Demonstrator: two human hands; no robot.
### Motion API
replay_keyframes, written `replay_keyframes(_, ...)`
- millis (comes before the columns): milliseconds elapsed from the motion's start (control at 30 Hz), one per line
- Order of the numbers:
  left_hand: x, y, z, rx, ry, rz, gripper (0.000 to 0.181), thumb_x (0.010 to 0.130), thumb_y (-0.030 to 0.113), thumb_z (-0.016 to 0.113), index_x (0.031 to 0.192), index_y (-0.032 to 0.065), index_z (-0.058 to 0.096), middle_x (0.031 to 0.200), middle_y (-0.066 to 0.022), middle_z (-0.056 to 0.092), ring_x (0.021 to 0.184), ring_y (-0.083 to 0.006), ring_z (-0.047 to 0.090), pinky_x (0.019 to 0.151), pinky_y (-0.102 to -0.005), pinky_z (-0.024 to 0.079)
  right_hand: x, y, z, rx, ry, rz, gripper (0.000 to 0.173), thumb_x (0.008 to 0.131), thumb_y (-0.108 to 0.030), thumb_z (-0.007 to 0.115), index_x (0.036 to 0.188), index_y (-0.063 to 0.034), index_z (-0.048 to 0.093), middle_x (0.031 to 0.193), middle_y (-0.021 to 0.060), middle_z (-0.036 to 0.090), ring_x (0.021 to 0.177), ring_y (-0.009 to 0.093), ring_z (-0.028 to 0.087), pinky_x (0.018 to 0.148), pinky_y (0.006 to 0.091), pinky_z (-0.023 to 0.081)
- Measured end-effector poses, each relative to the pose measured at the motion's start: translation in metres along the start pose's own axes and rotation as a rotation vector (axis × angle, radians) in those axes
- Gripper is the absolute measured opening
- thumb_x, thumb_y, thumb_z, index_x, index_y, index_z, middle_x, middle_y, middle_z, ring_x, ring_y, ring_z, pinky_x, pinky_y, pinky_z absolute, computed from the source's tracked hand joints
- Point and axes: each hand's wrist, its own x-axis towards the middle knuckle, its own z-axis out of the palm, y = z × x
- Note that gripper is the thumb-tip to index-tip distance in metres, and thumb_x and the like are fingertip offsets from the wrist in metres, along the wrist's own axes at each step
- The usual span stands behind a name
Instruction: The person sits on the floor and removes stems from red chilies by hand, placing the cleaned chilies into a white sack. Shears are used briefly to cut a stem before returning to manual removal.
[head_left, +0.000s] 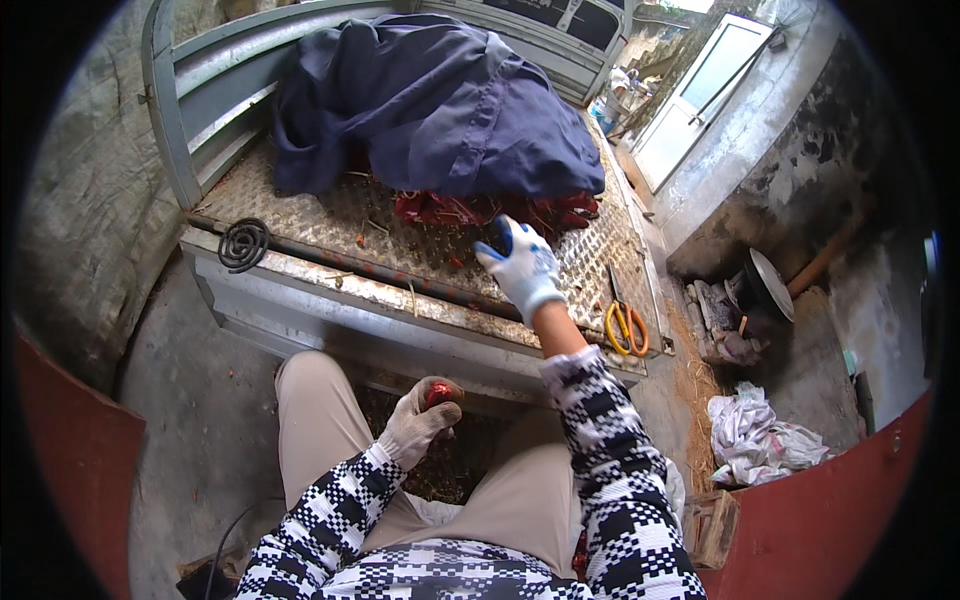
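My left hand (421, 424), in a dirty knitted work glove, is closed around a red chilli pepper (439, 393) above my lap; the fingers hide part of it. Out over the truck bed (322, 217), my right hand (525, 262) wears a white glove with blue-coated fingertips. Its thumb and fingers are spread, and nothing shows between them. Just beyond those fingertips lies a heap of what look like dried red chilli peppers (465, 210). A dark blue cloth (435, 105) covers most of the heap. Scissors with yellow and orange handles (626, 328) lie right of my right wrist.
A black coil (244, 245) sits on the bed's front edge. Metal side rails (225, 97) rise at the left. On the floor at right are white plastic sacks (765, 439), a wooden crate (709, 529) and a large lidded pot (757, 285). A door (701, 101) stands behind.
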Motion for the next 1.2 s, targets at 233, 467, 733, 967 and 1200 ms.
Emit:
replay_keyframes(233, 0.002, 0.002, -0.012, -0.2, -0.009, -0.08, 0.023, 0.092, 0.022, 0.062, 0.102, 0.0019, 0.06, 0.068, -0.0012, 0.054, 0.058, -0.0118, 0.053, 0.057, -0.0287, 0.049, 0.05, 0.002, 0.038, -0.334, 0.011, -0.049, 0.034, 0.085, -0.039, 0.063, 0.107, -0.0124, 0.065, 0.103, 0.0132, 0.065, 0.096, 0.03, 0.065, 0.083, 0.0421, 0.052)
replay_keyframes(467, 0.003, -0.001, -0.013, -0.266, -0.05, -0.105, 0.018, 0.093, 0.02, 0.059, 0.101, 0.0035, 0.062, 0.07, -0.0008, 0.057, 0.06, -0.009, 0.055, 0.055, -0.0252, 0.049, -0.003, 0.061, -0.004, -0.252, -0.172, -0.081, 0.026, 0.089, -0.032, 0.057, 0.096, -0.0087, 0.065, 0.094, 0.0171, 0.067, 0.089, 0.036, 0.064, 0.077, 0.0453, 0.05)
replay_keyframes(733, 0.009, -0.005, -0.009, -0.27, -0.027, -0.109, 0.016, 0.094, 0.016, 0.057, 0.102, 0.0022, 0.06, 0.072, -0.0044, 0.058, 0.062, -0.0137, 0.057, 0.056, -0.0298, 0.052, -0.037, 0.093, -0.025, 0.267, -0.054, 0.007, 0.022, 0.086, -0.022, 0.063, 0.091, -0.0016, 0.067, 0.083, 0.0119, 0.069, 0.073, 0.024, 0.062, 0.067, 0.0334, 0.049)
replay_keyframes(967, 0.006, 0.004, -0.01, -0.112, 0.022, 0.223, 0.031, 0.093, 0.021, 0.062, 0.116, 0.0004, 0.059, 0.105, -0.012, 0.065, 0.093, -0.0188, 0.063, 0.074, -0.0279, 0.052, -0.095, 0.022, -0.061, 1.022, -0.679, 0.27, 0.031, 0.091, -0.03, 0.056, 0.078, -0.0039, 0.067, 0.07, 0.0018, 0.061, 0.058, 0.007, 0.051, 0.051, 0.0222, 0.039)
replay_keyframes(1200, 0.007, 0.003, -0.007, -0.178, 0.007, 0.177, 0.038, 0.095, 0.017, 0.058, 0.13, 0.0029, 0.053, 0.12, -0.0073, 0.061, 0.106, -0.0151, 0.059, 0.082, -0.0286, 0.05, -0.141, 0.007, -0.02, 1.239, -0.702, 0.473, 0.031, 0.095, -0.03, 0.052, 0.084, -0.0057, 0.068, 0.072, -0.0005, 0.062, 0.061, 0.006, 0.052, 0.053, 0.0203, 0.041)
